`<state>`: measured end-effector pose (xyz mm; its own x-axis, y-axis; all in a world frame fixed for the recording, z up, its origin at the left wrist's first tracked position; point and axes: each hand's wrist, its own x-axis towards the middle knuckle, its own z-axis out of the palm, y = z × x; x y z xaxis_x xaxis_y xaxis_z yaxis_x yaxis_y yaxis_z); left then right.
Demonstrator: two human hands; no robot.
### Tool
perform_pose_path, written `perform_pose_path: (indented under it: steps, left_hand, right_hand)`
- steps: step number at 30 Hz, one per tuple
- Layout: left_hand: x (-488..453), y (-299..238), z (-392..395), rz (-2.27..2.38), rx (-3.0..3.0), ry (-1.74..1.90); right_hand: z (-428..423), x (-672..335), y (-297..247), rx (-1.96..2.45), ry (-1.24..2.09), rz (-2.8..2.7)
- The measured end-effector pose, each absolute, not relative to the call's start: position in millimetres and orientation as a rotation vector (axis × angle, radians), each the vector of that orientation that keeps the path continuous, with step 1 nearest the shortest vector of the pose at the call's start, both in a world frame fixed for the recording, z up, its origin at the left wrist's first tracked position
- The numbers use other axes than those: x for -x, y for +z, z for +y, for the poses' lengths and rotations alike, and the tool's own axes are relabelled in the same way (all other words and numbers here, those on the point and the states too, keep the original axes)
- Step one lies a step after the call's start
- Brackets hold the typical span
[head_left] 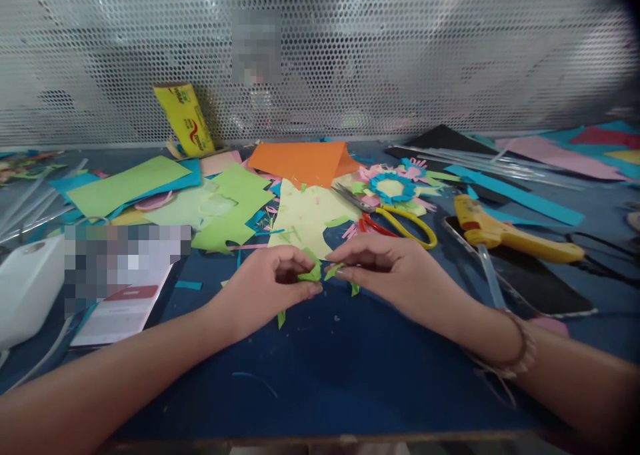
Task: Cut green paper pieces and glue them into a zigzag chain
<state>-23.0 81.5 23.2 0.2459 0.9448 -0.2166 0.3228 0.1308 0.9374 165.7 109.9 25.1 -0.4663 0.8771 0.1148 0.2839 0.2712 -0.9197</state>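
Observation:
My left hand [267, 283] and my right hand [387, 265] meet over the middle of a blue table [320, 375]. Both pinch a small folded piece of light green paper [320, 271], the left on one end and the right on the other. Small green scraps [281, 319] lie just under my hands. A pale yellow-green sheet [305, 218] lies right behind them. A bracelet [520, 348] is on my right wrist.
Yellow-handled scissors [395, 218] and a paper flower [393, 188] lie behind my right hand. A yellow glue gun [500, 231] rests on a black phone [540, 281] at right. Orange paper [305, 161], green sheets [125, 185], a white device [27, 288] and a mesh wall [320, 55] surround.

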Motion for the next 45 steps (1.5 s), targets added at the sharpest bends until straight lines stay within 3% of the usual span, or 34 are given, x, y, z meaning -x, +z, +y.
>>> perform_pose_path:
  steps: [45]
  left_hand:
    - [13.9,22.1,80.7,1.236,-1.434,0.774]
  right_hand:
    - [110.5,-164.2,19.2,1.035,1.357,-1.827]
